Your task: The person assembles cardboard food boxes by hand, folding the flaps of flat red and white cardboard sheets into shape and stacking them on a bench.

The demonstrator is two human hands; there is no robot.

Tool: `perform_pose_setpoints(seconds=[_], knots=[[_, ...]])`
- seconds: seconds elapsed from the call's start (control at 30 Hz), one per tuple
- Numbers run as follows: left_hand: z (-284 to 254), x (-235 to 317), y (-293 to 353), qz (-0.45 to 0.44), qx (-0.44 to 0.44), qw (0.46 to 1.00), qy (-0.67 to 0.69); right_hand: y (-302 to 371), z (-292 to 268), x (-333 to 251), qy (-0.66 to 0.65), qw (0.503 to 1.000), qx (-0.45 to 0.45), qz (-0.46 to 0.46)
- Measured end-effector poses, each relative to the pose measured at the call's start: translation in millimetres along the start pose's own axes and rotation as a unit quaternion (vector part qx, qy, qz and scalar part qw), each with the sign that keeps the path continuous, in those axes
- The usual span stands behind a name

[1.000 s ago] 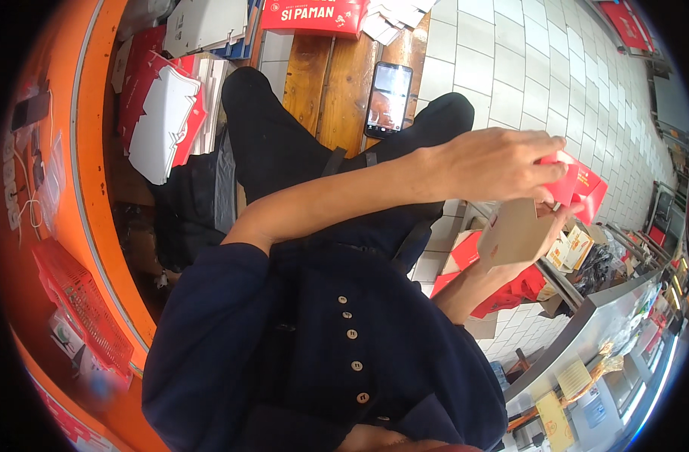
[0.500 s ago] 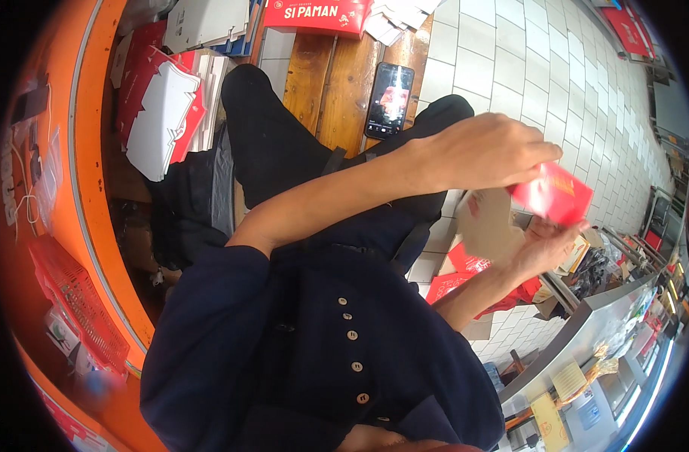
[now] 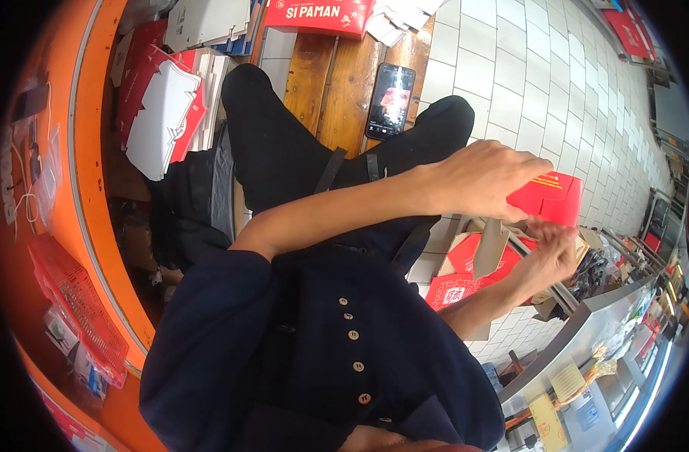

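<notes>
We are finding the red carton [image 3: 559, 205] between the 2 hands, just right of the left hand [image 3: 486, 179] and just above the right hand [image 3: 554, 252] in the view. The left hand is grasping the carton's nearer side, its thumb lying under the edge. The right hand is holding its bent fingers against the lower edge; whether they are pinching the board or only pressing it, we cannot tell. A grey-tan flap [image 3: 491, 248] is hanging below the left hand, apparently part of the same carton.

On handling, we are advising a light, steady left grip close to the crease, with the right fingertips pressing evenly along the edge. In our judgement, squeezing the middle of the panel would be risking a dent, and a flap left hanging could be catching on the right wrist.

Farther out, red printed boards [image 3: 451, 292] are lying below the right wrist. A phone [image 3: 390, 102] is resting ahead and left of the left hand, on a wooden bench [image 3: 307, 71]. Stacked white-and-red boards [image 3: 161, 113] are standing far to that hand's left.
</notes>
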State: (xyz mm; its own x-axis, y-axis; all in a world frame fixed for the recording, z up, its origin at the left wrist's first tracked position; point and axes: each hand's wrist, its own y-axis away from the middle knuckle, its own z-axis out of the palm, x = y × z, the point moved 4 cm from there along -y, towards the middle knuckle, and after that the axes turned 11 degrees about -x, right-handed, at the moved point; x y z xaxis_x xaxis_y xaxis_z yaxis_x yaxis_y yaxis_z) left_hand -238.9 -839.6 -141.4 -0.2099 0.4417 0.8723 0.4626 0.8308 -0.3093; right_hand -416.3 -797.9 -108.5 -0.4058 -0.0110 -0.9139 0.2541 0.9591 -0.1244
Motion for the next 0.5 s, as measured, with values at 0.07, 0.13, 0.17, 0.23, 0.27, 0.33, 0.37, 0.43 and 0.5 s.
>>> perform_pose_setpoints(seconds=[0.07,0.13,0.17,0.23,0.27,0.33,0.37,0.43,0.5], knots=[[-7,-3,0,-0.029,-0.057,0.996,0.060,-7,-48,12,0.120,0.993,-0.002,-0.003],[-10,-1,1,-0.007,-0.080,0.995,0.064,-11,-54,-8,0.100,0.957,-0.080,-0.259],[-6,3,-2,0.022,-0.112,0.991,0.073,-13,-35,-39,0.129,0.930,-0.153,-0.308],[-5,8,-4,0.012,-0.152,0.985,0.077,-28,-23,-63,0.217,0.890,-0.267,-0.300],[-4,9,-4,-0.001,-0.189,0.979,0.080,-28,-13,-62,0.297,0.829,-0.379,-0.284],[-5,10,-3,-0.009,-0.203,0.974,0.098,-35,-15,-51,0.251,0.836,-0.419,-0.250],[-6,10,-2,-0.019,-0.216,0.969,0.117,-38,-17,-42,0.204,0.838,-0.458,-0.213],[-1,0,3,-0.014,-0.163,0.965,0.206,-45,-26,-32,0.178,0.862,-0.431,-0.198],[7,-21,13,-0.039,-0.084,0.938,0.335,-59,-51,0,0.165,0.892,-0.355,-0.227]])
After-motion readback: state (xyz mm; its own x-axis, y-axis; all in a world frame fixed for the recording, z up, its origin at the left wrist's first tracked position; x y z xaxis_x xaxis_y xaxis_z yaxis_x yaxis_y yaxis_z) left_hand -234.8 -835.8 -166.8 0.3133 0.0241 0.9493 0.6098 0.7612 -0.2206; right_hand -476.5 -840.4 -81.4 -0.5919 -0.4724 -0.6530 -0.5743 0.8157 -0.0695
